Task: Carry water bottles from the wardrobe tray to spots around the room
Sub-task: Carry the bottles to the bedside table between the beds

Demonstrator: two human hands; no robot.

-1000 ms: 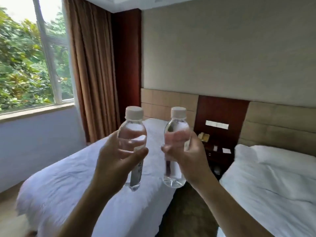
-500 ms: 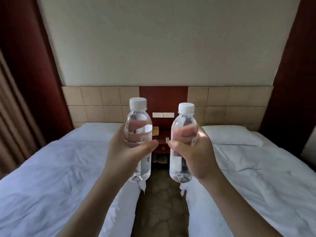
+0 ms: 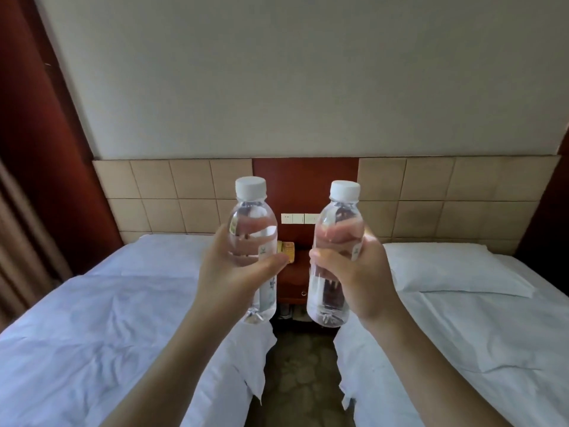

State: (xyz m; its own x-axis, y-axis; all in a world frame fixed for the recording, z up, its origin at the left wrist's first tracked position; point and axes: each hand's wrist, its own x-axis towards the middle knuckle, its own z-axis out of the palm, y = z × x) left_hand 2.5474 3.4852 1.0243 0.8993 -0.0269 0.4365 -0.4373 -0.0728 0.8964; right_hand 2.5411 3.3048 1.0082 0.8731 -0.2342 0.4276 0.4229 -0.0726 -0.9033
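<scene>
Two water bottles, one per hand, raised upright in front of the chest, side by side and apart. Compared with half a second ago: nearly same pose, but both bottles now larger in view and a bit further from each other, the headboard wall closer; compared with one second ago, window and curtain gone from the centre, view turned to face the gap between the beds.

Left bottle [image 3: 253,248]: clear plastic, white cap, thin label with small print, full or nearly full of water, wrapped firmly by the left hand [image 3: 229,274], thumb across the front. Right bottle [image 3: 335,254]: same kind, white cap, gripped by the right hand [image 3: 354,272], fingers closed around the middle.

Behind and between them: dark red nightstand [image 3: 294,272] with a yellow object [image 3: 288,249], not clear what. White left bed [image 3: 107,318] and white right bed [image 3: 462,349] on both sides, pillow [image 3: 455,269] on the right one.
</scene>
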